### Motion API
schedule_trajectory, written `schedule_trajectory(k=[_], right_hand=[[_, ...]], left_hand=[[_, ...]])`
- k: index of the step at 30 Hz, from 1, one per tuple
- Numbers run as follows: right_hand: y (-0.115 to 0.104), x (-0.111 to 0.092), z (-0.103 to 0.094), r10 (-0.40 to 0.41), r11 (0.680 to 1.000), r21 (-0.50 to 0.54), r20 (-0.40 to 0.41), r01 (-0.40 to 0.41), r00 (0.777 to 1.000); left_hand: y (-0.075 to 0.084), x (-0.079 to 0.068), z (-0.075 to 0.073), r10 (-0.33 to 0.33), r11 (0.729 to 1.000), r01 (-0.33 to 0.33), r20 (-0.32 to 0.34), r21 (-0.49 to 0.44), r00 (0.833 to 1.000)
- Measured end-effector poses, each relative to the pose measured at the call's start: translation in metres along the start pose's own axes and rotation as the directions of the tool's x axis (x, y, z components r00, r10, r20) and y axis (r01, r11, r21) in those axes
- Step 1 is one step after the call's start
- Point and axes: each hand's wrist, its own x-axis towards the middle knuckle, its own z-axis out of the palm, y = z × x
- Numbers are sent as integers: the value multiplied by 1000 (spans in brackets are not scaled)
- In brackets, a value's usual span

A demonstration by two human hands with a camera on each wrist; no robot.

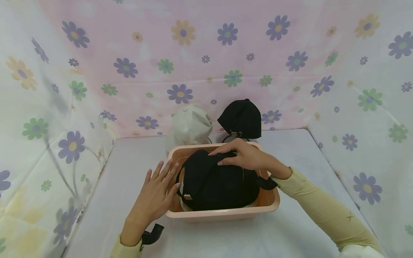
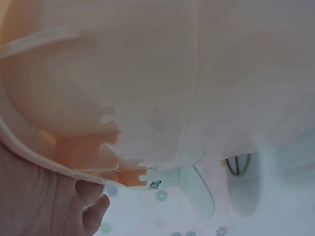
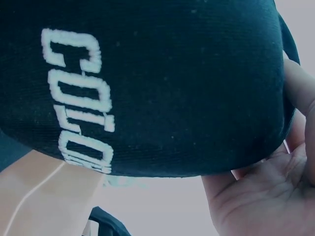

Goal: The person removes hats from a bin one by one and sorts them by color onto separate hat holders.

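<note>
A black cap (image 1: pixel 222 182) sits in a peach plastic tub (image 1: pixel 222 214), its strap and small metal buckle (image 1: pixel 188 196) toward the left. Pale fabric peeks out beneath its edge. My right hand (image 1: pixel 246 156) holds the cap from above at its far side, thumb and fingers bent at the cloth. White raised letters (image 3: pixel 81 103) on black fabric fill much of the right wrist view. At the tub's left rim, my left hand (image 1: pixel 156 191) lies with fingers spread and fairly straight. Seen from low down, the tub's wall (image 2: pixel 123 73) fills the left wrist view above that hand.
Behind the tub stand a white cap (image 1: pixel 190 123) and another black cap (image 1: pixel 242 118), side by side on supports. A pale cloth covers the table (image 1: pixel 135 161). Flowered cloth (image 1: pixel 206 46) hangs at the back and both sides.
</note>
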Motion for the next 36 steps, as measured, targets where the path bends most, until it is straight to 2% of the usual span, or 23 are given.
schedule_trajectory(k=[15,25,36], right_hand=[[-13,-3,-23,-34,999,-14,-51,33,998],[-25,-1,-44,-74,997,-22,-69,72,995],[-45,1,-72,-175,984,-51,-101,171,979]], left_hand=[[-3,0,2,20,1000,-21,-20,-17,1000],[-3,0,3,8,1000,-9,-21,-22,1000],[-2,0,2,-9,999,8,-6,-45,1000]])
